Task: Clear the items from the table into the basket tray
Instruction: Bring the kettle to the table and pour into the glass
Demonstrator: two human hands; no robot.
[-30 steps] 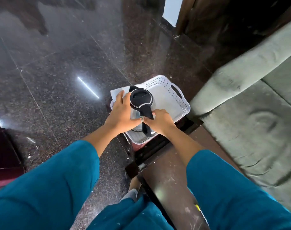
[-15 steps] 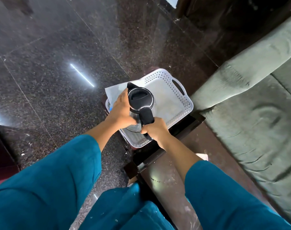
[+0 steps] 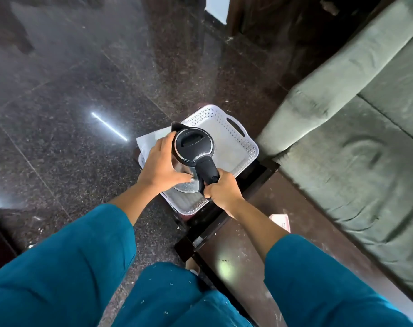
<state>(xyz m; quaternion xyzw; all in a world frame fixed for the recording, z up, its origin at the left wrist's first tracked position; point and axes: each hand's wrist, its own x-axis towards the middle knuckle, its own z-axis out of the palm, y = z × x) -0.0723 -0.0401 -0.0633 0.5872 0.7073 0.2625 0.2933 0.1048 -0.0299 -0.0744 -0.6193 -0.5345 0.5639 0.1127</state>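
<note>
Black kettle (image 3: 192, 147) handle gripped by right hand (image 3: 222, 193), left hand (image 3: 160, 165) steadying.

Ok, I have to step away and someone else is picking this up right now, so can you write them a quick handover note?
Right hand: closed around the black handle of the kettle.
Left hand: pressed against the kettle's side, steadying it.
Kettle: upright over the near part of the white basket tray; whether its base rests on the tray floor cannot be told.
A white paper lies at the tray's far left edge.
Done: kettle brought to the tray.
Left: let go of the kettle, then fetch the small pink item from the dark table.
</note>
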